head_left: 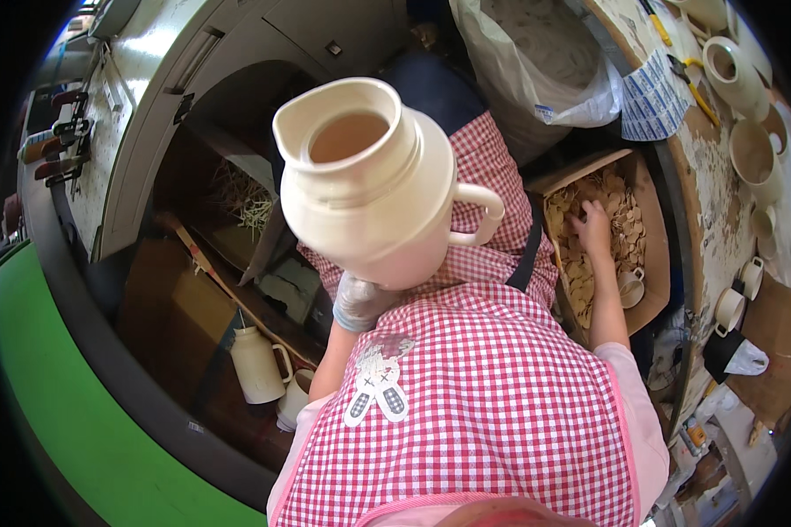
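A large cream jug [360,202] with a wide spout and a side handle is held up in front of my apron, its open mouth tipped toward me. My left hand [360,300], in a thin clear glove, grips it low down, with most of the fingers hidden behind its base. Out to the right, my bare right hand [591,227] reaches into a cardboard box [659,272] of small flat tan pieces [624,211]. Its fingers are bent together among the pieces, and the fingertips are hidden. A small cream cup [630,288] lies in the same box, near my wrist.
A worn workbench [694,193] on the right carries several cream vessels [754,158] and yellow-handled pliers [701,92]. Beyond the box stands a bin with a plastic liner [545,70]. Another cream jug [257,364] stands low at the left, by a wooden stick [228,285]. A green surface [70,378] curves along the left.
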The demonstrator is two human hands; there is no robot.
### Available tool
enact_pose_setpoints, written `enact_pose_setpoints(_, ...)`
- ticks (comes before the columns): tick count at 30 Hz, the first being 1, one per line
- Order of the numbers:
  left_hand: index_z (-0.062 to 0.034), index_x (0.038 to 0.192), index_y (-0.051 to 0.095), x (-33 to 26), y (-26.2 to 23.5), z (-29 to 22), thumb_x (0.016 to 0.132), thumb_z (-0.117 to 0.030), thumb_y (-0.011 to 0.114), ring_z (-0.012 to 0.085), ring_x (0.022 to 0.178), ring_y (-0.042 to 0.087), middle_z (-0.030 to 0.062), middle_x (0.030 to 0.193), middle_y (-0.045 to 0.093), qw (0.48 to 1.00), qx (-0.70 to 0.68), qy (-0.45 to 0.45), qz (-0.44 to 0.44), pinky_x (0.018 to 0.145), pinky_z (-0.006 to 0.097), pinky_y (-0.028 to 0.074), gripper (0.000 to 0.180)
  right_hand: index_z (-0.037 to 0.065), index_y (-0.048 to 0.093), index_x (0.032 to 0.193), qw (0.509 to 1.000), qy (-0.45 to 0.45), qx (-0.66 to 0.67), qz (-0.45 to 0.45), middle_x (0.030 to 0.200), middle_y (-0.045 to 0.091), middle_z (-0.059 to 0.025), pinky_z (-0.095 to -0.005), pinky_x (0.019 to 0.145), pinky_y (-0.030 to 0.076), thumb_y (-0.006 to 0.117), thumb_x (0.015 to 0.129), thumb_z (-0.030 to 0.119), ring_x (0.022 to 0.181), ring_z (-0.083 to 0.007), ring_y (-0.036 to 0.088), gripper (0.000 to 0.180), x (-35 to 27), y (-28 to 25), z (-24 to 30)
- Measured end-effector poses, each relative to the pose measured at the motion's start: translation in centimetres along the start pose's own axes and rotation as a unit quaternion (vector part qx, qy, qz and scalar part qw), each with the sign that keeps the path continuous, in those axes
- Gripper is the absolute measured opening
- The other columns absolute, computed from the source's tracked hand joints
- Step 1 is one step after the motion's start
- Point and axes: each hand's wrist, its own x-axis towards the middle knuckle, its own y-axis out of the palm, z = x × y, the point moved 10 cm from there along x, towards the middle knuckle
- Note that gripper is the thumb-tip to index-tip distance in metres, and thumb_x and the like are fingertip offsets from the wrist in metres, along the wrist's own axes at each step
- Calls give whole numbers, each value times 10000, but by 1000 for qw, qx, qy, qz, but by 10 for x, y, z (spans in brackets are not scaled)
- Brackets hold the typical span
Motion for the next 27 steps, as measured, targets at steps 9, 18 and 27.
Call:
enact_pose_setpoints(9,-70,1350,578,20,34,-7,997,-204,703,179,1223,633,59,1299,672,989,-22,37,-142,1112,359,484,398,13,605,873,923,205,322,44,698,558,-60,-343,580,462,573,1065,381,592,-162,581,416,2,-28,-27)
enact_pose_setpoints(18,-71,1456,494,37,47,-24,1082,-360,544,240,1306,595,105,1430,594,986,-28,82,-145,1112,456,498,475,26,751,1050,945,197,261,-14,803,709,-27,-220,555,449,783,942,217,663,-55,608,223,-1,-104,51)
enact_pose_setpoints(27,-89,1453,462,36,51,-14,1093,-356,540,168,1228,618,88,1347,606,989,34,74,-126,1059,356,529,456,-4,741,1160,767,-138,567,267,816,722,-42,-198,606,531,719,978,82,669,-70,645,202,-8,-104,399)
